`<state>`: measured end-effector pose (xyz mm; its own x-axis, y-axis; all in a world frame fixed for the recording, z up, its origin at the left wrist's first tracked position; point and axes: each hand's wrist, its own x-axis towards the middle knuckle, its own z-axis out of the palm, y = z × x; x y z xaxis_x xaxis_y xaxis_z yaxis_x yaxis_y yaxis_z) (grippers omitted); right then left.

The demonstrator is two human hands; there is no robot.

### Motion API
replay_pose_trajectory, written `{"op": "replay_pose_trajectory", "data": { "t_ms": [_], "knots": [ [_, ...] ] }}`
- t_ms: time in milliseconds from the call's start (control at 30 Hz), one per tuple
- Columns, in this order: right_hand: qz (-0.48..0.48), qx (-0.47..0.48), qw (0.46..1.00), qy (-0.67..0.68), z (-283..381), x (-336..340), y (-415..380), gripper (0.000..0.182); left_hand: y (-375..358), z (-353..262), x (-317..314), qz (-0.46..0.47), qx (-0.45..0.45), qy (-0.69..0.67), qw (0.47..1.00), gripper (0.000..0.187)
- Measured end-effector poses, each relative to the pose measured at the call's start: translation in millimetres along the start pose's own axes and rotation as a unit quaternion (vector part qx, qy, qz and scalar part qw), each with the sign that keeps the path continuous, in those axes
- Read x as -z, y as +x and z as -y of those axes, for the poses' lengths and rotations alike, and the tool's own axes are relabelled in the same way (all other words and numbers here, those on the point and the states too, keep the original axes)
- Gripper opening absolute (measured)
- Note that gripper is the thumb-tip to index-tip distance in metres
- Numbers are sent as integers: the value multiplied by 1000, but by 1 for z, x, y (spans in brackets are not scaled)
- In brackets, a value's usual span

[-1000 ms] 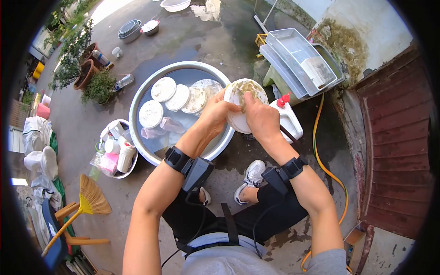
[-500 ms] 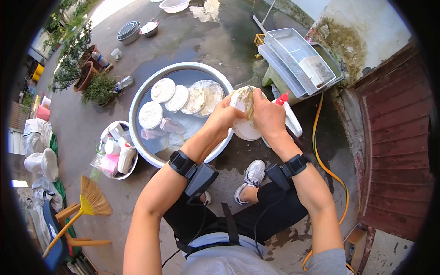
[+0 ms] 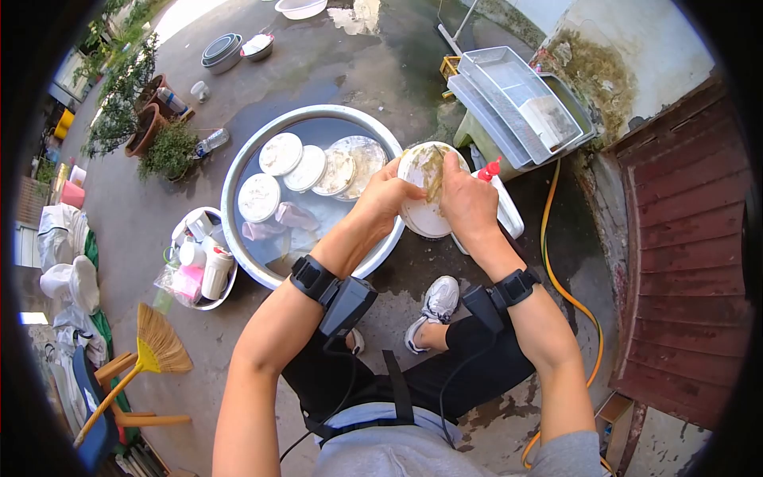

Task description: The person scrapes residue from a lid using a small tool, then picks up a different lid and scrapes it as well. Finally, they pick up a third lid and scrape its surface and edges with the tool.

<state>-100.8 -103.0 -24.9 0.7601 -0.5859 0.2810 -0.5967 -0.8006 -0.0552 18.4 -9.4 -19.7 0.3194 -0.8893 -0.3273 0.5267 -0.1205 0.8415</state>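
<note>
A round white lid [image 3: 423, 219] with a brownish, peeling-looking patch [image 3: 430, 171] on its face is held up in front of me, just past the basin's right rim. My left hand [image 3: 387, 191] grips its left edge, thumb lying across the face. On the other side my right hand [image 3: 467, 195] is closed at the lid's right edge, its thumb against the brownish patch. The wide metal basin [image 3: 231, 215] holds water and several similar round lids [image 3: 281, 154], some stained brown. A wet pinkish cloth [image 3: 296, 217] lies in the water below them.
Right of the lid stands a white bottle with a red cap [image 3: 488, 170], near stacked plastic trays [image 3: 517, 103] and a yellow hose [image 3: 569, 294]. A small basin of containers [image 3: 214, 274] sits left. A broom [image 3: 151, 350] leans beside a wooden-legged chair; potted plants [image 3: 171, 151] stand farther back.
The lid has turned slightly so its face shows more fully, and the brownish patch looks wider. Both hands keep their hold with only small shifts.
</note>
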Motion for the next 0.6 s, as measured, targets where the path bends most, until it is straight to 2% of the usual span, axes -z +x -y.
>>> {"op": "replay_pose_trajectory", "data": {
  "t_ms": [100,200,267,367,467,600],
  "knots": [
    [29,-26,999,11,2,4,-1,20,0,0,-1,-11,5,-2,1000,55],
    [1,20,999,43,5,-1,-7,19,3,-1,0,-4,-1,-6,1000,55],
    [-47,66,993,82,6,-6,-8,13,4,-3,0,-15,19,-22,999,56],
    [-56,66,994,62,5,-1,-7,12,5,-3,1,-8,17,-9,1000,57],
    [-14,34,999,14,5,-1,-4,18,-1,-6,-3,1,7,-3,1000,57],
    [12,-6,1000,17,-1,7,-1,18,-3,1,-9,-21,15,41,999,54]
  ]
}}
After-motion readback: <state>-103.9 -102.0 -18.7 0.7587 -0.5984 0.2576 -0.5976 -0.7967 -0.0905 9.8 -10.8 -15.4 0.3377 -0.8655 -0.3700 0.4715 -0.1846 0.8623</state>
